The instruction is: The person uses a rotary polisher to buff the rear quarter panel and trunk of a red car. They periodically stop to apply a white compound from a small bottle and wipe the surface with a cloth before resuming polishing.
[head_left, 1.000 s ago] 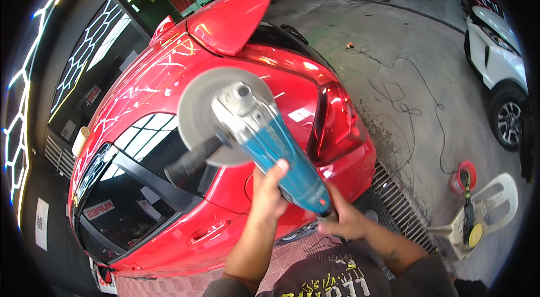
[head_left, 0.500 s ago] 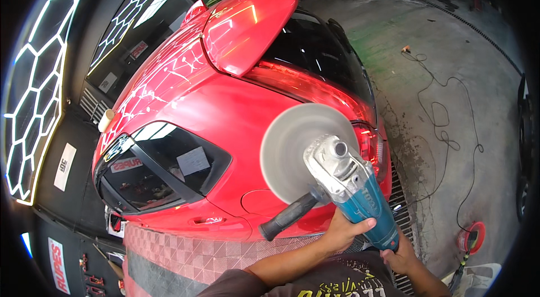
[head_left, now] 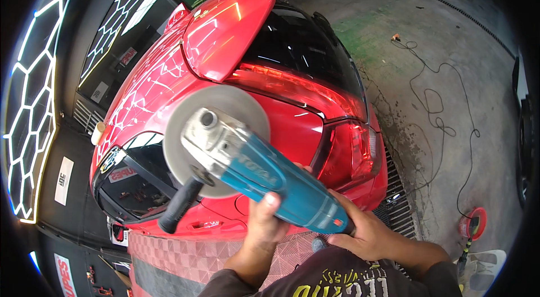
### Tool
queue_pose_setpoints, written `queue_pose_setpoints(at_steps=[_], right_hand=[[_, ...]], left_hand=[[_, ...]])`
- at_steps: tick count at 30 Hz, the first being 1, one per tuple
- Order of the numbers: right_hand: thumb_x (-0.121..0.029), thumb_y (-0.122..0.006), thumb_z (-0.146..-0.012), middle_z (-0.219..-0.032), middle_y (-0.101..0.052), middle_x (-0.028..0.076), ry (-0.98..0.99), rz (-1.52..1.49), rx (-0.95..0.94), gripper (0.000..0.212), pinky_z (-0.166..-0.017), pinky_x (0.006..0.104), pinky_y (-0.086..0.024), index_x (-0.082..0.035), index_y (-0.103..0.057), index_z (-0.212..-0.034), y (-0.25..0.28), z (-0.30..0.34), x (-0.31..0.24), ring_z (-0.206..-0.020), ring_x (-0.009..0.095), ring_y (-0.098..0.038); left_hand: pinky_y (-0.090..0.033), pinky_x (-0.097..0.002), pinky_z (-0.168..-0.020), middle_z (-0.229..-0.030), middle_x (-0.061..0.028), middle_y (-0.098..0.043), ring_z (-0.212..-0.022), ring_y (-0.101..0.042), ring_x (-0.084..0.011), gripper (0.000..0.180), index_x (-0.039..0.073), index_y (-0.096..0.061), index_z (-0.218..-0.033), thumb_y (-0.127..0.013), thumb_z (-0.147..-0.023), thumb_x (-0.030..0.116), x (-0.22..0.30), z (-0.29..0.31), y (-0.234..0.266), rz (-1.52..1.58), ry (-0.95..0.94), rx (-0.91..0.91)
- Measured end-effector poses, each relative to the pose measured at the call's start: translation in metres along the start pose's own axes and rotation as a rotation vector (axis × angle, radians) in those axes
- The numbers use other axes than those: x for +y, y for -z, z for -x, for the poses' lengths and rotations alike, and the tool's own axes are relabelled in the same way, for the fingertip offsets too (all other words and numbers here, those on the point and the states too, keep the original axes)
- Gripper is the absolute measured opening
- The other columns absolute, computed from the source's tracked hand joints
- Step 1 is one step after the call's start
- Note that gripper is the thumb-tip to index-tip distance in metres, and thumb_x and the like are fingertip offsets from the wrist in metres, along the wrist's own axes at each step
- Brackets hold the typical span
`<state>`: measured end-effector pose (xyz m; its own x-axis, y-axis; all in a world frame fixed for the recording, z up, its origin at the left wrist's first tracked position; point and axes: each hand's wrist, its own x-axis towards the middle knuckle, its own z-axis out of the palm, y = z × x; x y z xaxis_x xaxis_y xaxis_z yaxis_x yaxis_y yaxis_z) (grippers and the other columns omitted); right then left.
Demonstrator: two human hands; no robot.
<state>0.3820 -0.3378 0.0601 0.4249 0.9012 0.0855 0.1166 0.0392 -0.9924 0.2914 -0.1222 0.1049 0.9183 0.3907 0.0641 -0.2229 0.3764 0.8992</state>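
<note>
Head view: bare left hand (head_left: pixel 266 223) and bare right hand (head_left: pixel 365 234), fingers wrapped close, grip the teal-and-silver polisher (head_left: pixel 275 176); round grey pad (head_left: pixel 242 104) faces glossy red car (head_left: pixel 289 135)!

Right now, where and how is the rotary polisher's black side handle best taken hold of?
Probably mid-length on the black side handle, the left hand coming from the near left: the bar juts that way from the metal head, its outer end free and away from the pale disc. The right hand holds the rear of the teal body.
</note>
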Motion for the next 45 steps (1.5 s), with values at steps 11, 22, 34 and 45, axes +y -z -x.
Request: queue_pose_setpoints(at_steps=[11, 22, 34, 45], right_hand=[[-0.066, -0.079, -0.088, -0.134, -0.069, 0.021, -0.345, -0.065, 0.202, 0.108, -0.107, 0.0422, -0.050, 0.003, -0.037, -0.159, 0.036, 0.146, 0.104, -0.124, 0.030, -0.067], [-0.064, -0.077, -0.091, -0.092, -0.067, 0.007, -0.206, -0.149, 0.107, 0.106, -0.055, 0.0274, -0.054, 0.003, -0.031, -0.159, 0.016, 0.071, 0.056, -0.062, 0.011, -0.064], [-0.060, -0.077, -0.093, -0.102, -0.067, 0.009, -0.182, 0.025, 0.069, 0.098, -0.054, 0.0268, -0.055, 0.000, -0.036, -0.158, 0.018, 0.000, -0.062, -0.067, 0.012, -0.065], [-0.062, -0.081, -0.089, -0.101, -0.066, 0.007, -0.212, 0.137, 0.096, 0.098, -0.056, 0.0278, -0.054, -0.002, -0.041, -0.155, 0.013, -0.018, -0.099, -0.068, 0.012, -0.063]], left_hand=[[-0.054, -0.0428, -0.105, -0.125, -0.0106, -0.067, -0.118, -0.066, -0.0230, 0.067, 0.000, -0.052, -0.140, -0.090, -0.086, 0.015, -0.131, 0.032, -0.064, -0.046, 0.292, -0.017], [-0.057, -0.0395, -0.098, -0.120, -0.0118, -0.071, -0.108, -0.069, -0.0208, 0.049, -0.003, -0.061, -0.130, -0.085, -0.093, 0.018, -0.049, 0.011, -0.036, 0.072, 0.133, 0.003], [-0.055, -0.0402, -0.100, -0.123, -0.0107, -0.067, -0.113, -0.066, -0.0198, 0.049, 0.000, -0.058, -0.133, -0.082, -0.097, 0.023, 0.036, -0.017, -0.021, 0.293, -0.017, -0.041], [-0.055, -0.0417, -0.102, -0.126, -0.0108, -0.066, -0.116, -0.066, -0.0214, 0.051, 0.002, -0.056, -0.135, -0.081, -0.097, 0.025, 0.049, -0.024, -0.008, 0.368, -0.059, -0.086]])
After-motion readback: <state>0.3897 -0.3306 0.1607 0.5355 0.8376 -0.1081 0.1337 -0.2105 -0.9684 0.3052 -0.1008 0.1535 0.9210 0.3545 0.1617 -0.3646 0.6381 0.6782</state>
